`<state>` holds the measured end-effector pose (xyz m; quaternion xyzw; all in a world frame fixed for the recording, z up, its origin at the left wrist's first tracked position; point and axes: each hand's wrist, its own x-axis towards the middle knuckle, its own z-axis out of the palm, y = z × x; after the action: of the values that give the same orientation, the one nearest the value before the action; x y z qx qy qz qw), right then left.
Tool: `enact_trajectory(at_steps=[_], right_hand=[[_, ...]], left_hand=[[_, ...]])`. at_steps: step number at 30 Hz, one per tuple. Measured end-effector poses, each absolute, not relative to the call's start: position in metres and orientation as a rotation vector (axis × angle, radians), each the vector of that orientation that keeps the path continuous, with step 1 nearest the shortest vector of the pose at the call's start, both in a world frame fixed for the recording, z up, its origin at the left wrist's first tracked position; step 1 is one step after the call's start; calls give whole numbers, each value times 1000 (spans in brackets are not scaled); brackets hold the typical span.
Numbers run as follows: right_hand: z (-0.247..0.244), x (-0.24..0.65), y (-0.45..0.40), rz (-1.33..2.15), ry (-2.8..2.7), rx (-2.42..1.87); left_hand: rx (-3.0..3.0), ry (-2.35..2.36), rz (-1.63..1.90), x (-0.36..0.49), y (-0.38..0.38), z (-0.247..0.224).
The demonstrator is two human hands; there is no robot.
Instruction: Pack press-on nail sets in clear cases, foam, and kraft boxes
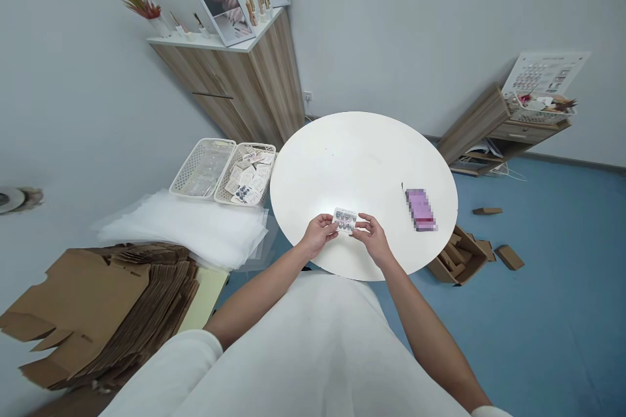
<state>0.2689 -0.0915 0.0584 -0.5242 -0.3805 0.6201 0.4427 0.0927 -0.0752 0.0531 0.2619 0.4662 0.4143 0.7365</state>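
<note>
Over the near part of a round white table (362, 156), I hold a small white card of press-on nails (345, 219). Dark, glittery nails sit on it in two rows. My left hand (319, 234) pinches the card's left edge between thumb and fingers. At the opposite edge, the fingers of my right hand (374, 240) are curled, with the thumb side against the lower right corner. Both hands are close to the tabletop; whether the card touches it I cannot tell.
Left of the table, one white basket (267, 203) holds several nail cards and another basket (177, 184) holds clear plastic pieces. Translucent sheets (195, 225) and flattened cardboard boxes (98, 300) lie nearer. A pixelated purple item (421, 210) rests on the table. A carton (457, 257) stands right.
</note>
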Motion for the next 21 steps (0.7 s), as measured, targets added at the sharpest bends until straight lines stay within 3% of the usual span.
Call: enact_trajectory(at_steps=[13,21], right_hand=[[48,274,-99,1494,-1078,-1353],[36,269,-99,1532,-1092,-1309]], left_hand=[[1550,1199,679,72,-79,54],[1750,1159,669,70,-74,49]])
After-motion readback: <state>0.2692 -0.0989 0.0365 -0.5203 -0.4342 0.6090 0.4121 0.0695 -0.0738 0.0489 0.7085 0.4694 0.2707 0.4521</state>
